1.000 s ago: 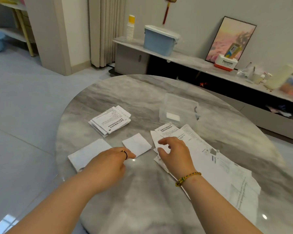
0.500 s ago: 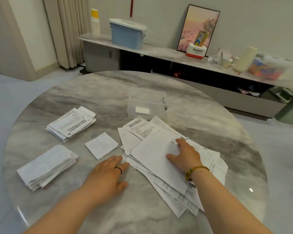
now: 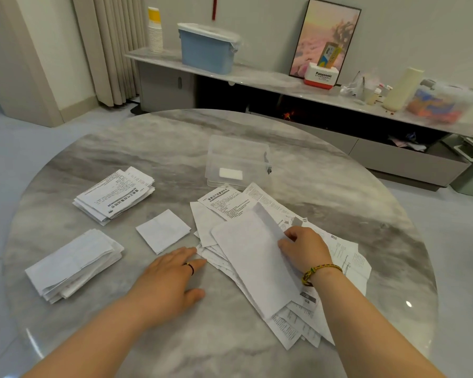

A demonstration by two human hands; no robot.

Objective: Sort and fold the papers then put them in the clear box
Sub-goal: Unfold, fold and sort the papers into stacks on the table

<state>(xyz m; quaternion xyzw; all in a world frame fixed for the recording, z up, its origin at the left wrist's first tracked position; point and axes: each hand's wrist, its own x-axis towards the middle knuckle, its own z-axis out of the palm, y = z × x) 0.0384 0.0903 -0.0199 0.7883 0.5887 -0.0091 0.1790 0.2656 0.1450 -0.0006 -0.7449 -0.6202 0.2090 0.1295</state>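
Head cam: my R grip [image 3: 303,249] has moved onto the loose pile [image 3: 292,326] & now pinches edge of top sheet [image 3: 251,257], L grip [image 3: 172,276] flat on desk [image 3: 230,350] beside it, so next fold's starting; box [image 3: 231,148] just behind pile.

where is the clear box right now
In the head view, the clear box sits mid-table toward the far edge, just behind the loose paper pile whose top sheet the right hand grips.

Sideboard: a long grey marble-topped sideboard [image 3: 260,77] stood along the wall.
On it: blue lidded plastic bin [image 3: 206,51], stacked white paper cups [image 3: 155,31], red-and-white Panasonic box [image 3: 321,76].
Behind box: pink framed picture [image 3: 325,28], leaning.
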